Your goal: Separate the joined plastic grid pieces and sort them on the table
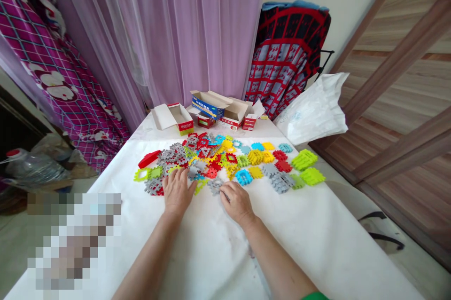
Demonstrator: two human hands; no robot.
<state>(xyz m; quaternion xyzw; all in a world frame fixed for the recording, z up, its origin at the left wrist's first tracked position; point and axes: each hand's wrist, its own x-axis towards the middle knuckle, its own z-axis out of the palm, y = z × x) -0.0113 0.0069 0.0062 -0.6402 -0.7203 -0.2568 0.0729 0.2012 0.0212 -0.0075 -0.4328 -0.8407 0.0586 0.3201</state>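
A mixed pile of toothed plastic building pieces (202,152) in grey, red, yellow, green and blue lies across the middle of the white-covered table. My left hand (178,191) rests palm down on the pile's near left side, fingers stretched out and thumb apart. Just right of it, my right hand (237,200) has its fingers curled together at the edge of a grey toothed piece (214,186); the fingertips are partly hidden. Sorted by colour, stacks stand to the right: grey pieces (281,182), red pieces (283,166), blue pieces (244,177) and green pieces (305,160).
Opened cardboard boxes, among them a blue box (207,106) and a red-and-white box (185,126), stand at the table's far end. A white bag (313,112) sits at the far right edge. A red object (149,159) lies left of the pile. A water jug (33,166) stands off the table's left.
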